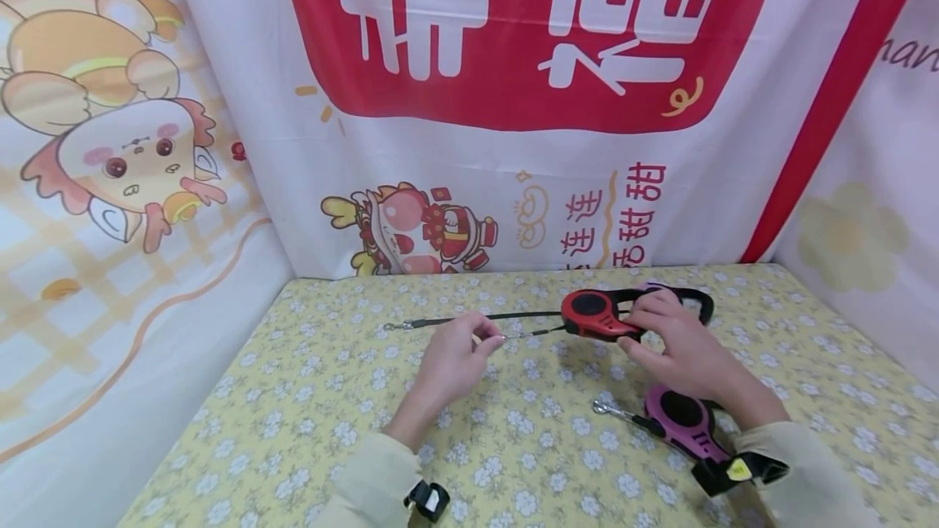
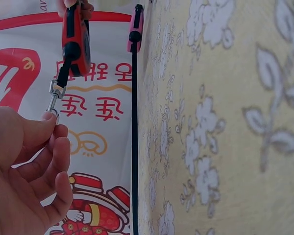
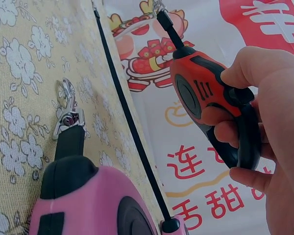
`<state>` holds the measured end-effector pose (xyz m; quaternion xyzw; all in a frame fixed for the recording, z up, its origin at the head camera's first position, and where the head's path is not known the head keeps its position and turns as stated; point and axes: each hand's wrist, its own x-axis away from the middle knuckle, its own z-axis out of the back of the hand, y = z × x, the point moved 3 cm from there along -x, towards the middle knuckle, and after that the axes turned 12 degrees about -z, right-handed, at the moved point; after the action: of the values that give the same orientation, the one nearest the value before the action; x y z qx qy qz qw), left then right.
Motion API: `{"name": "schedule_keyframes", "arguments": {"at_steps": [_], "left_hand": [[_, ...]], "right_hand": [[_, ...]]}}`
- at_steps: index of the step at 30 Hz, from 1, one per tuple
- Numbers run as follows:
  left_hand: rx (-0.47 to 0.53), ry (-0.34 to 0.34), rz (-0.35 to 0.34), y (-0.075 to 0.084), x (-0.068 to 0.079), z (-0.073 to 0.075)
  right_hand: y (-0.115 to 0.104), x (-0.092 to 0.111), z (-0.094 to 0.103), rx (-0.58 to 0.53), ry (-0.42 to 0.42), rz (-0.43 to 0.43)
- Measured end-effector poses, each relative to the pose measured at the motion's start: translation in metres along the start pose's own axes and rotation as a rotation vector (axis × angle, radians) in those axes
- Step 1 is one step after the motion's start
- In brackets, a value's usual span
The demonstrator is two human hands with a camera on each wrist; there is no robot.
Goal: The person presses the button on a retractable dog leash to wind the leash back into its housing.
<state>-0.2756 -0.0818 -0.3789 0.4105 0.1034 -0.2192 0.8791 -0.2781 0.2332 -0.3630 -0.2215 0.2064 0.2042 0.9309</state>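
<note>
My right hand (image 1: pixel 682 353) grips the black handle of a red and black retractable dog leash (image 3: pixel 196 85), its thumb on top near the button. The leash is held above the table, as the right wrist view shows. My left hand (image 1: pixel 451 361) pinches the leash's silver snap hook (image 2: pixel 54 101) between thumb and fingertips. A short black strap (image 2: pixel 63 73) runs from the hook into the red casing. Under my right forearm lies a pink retractable leash (image 1: pixel 678 418) with its metal clip (image 1: pixel 605 407) pointing left.
Behind the red leash lies another pink leash (image 2: pixel 136 29), mostly hidden in the head view. Its black strap (image 1: pixel 521 315) stretches left across the table to a metal clip (image 1: pixel 396 326). A flowered yellow cloth (image 1: pixel 293 430) covers the table. Printed curtains (image 1: pixel 513 153) hang behind and at both sides.
</note>
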Motion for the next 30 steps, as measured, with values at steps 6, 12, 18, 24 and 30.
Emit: {"name": "schedule_keyframes", "arguments": {"at_steps": [6,12,18,24,30], "left_hand": [[-0.015,-0.012,-0.027,0.0026,0.0004,-0.0015],[-0.032,-0.021,-0.055,0.0031,0.0003,-0.0043],[-0.051,-0.045,-0.071,0.0016,-0.0008,-0.0087],[-0.014,-0.038,-0.062,0.0029,-0.0007,-0.0084],[0.021,-0.022,-0.081,0.0038,-0.0001,-0.0083]], "right_hand": [[-0.0028,0.0011,-0.0017,-0.006,-0.022,-0.008],[-0.0071,0.0008,-0.0037,-0.017,-0.044,0.004],[-0.0090,0.0009,-0.0073,-0.032,-0.064,0.014],[-0.0083,0.0010,-0.0064,-0.032,-0.045,0.006],[-0.0030,0.0014,0.0009,-0.014,-0.010,-0.012]]}}
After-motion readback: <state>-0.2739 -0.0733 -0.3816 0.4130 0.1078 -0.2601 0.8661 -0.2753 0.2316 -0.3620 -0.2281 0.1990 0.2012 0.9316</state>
